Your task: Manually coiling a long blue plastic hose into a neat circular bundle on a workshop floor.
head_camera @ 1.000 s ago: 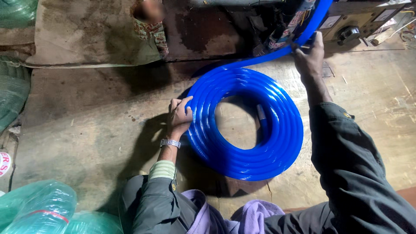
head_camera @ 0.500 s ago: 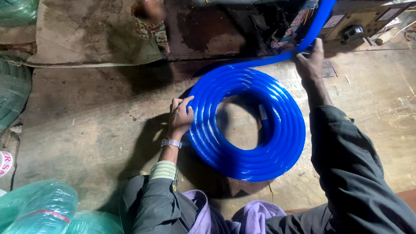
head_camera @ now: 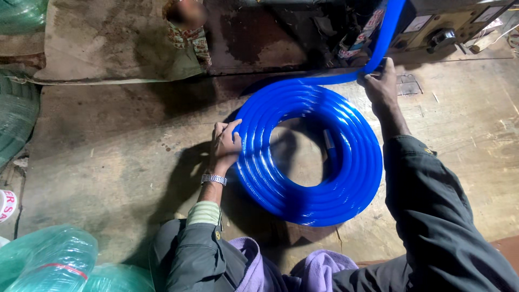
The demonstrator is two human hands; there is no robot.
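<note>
Head-camera view: the blue hose coil [head_camera: 313,157] is pressed at its left rim by the left hand [head_camera: 226,147], fingers curled against the outer turns, while the free run of hose [head_camera: 378,51] is gripped in the closed right hand [head_camera: 381,86] at the coil's far right edge. Since a second ago the coil lies flatter on the floor [head_camera: 108,151] and the run sits tighter against it, so another turn appears nearly laid. Green hose bundles [head_camera: 48,259] lie at the near-left corner.

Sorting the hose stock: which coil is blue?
The coil between both hands, flat on the floor; the bundles at the lower left and left edge are green.
</note>
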